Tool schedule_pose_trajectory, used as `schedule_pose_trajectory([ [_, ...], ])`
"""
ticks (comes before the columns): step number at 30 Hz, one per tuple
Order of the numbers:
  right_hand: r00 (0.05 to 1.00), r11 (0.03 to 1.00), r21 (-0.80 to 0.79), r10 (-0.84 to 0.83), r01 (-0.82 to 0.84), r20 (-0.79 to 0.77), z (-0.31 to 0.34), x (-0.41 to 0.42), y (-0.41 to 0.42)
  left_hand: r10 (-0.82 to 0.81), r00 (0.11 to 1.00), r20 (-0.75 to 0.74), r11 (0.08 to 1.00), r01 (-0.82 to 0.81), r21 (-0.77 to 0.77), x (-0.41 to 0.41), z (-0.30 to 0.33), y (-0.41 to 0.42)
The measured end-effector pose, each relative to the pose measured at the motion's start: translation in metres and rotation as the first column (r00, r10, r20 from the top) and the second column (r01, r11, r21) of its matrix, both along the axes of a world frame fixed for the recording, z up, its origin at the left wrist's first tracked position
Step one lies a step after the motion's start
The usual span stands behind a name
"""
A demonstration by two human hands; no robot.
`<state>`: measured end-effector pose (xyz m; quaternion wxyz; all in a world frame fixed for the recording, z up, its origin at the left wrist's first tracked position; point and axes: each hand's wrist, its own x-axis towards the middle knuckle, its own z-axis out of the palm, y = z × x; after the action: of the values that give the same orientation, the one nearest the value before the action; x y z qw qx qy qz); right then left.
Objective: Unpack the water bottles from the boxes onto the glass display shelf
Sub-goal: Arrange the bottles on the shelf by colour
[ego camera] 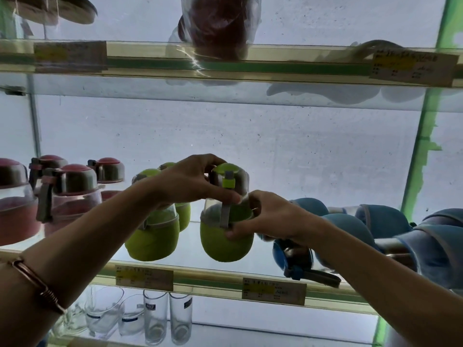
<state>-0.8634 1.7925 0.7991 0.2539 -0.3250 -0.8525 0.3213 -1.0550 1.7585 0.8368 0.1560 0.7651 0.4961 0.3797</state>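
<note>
A green water bottle (225, 244) with a grey lid and strap stands upright near the front edge of the glass display shelf (208, 276). My left hand (193, 181) grips its lid and neck from the left. My right hand (270, 216) holds its body from the right, fingers curled round the green sleeve. Two more green bottles (152, 239) stand just left and behind, partly hidden by my left forearm. Red bottles (70, 196) stand in a group at the shelf's left. Blue bottles (390, 221) lie on their sides at the right.
Price labels (274, 291) are stuck on the shelf's front rail. Drinking glasses (155, 319) stand on the shelf below. The shelf above holds a wrapped dark red item (218, 23). A green frame post (421, 151) bounds the right side.
</note>
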Motion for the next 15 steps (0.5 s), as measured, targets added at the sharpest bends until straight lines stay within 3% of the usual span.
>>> schedule_pose_trajectory([
  [15, 0.953, 0.987, 0.120, -0.134, 0.104, 0.274, -0.002, 0.000, 0.020, -0.019, 1.000, 0.020, 1.000, 0.019, -0.024, 0.004, -0.017, 0.011],
])
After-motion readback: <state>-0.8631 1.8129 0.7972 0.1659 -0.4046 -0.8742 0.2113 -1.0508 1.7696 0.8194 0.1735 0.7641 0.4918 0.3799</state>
